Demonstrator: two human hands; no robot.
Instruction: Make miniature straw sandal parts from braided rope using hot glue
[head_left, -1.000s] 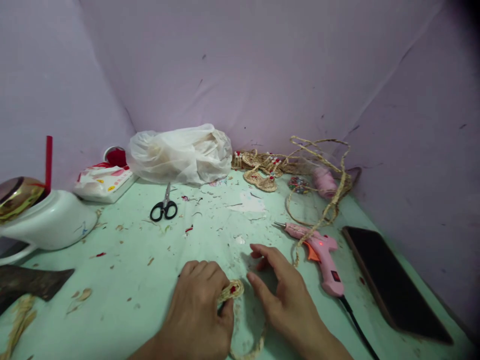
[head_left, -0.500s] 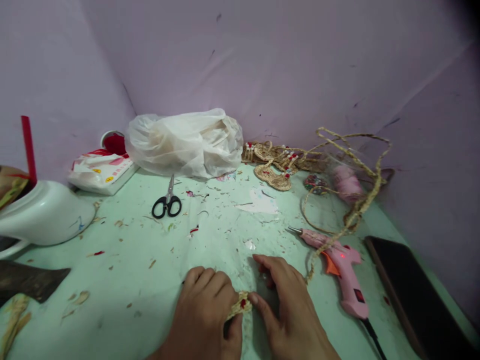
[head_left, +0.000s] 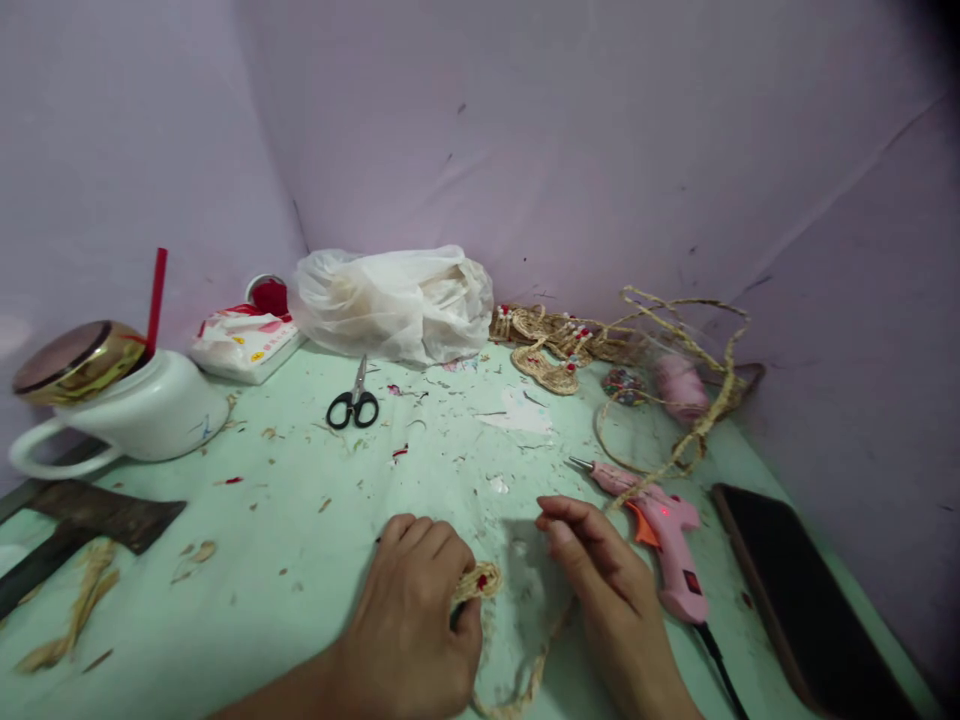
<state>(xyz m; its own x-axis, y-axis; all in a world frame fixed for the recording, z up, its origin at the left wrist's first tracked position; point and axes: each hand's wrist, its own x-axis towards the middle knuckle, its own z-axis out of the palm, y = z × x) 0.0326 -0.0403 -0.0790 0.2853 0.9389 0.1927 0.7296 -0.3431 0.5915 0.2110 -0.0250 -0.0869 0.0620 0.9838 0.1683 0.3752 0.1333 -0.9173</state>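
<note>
My left hand is closed round a coiled piece of braided straw, whose looped end with a small red spot sticks out past the thumb. From near that hand a straw braid curves over the table toward my right hand. A short way to the right, my right hand is raised clear of the coil, thumb and fingers drawn together; whatever they hold, if anything, is hidden. Just beyond it lies a pink glue gun with a red light on, and the long straw braid crosses over it.
Black-handled scissors lie behind my left hand. A plastic bag and finished straw pieces line the wall. At right is a phone; at left are a white pot and a hatchet. Scraps litter the green table.
My right hand has moved off the straw coil to the right, and its fingers have come together. My left hand keeps its grip. The view has shifted left.
</note>
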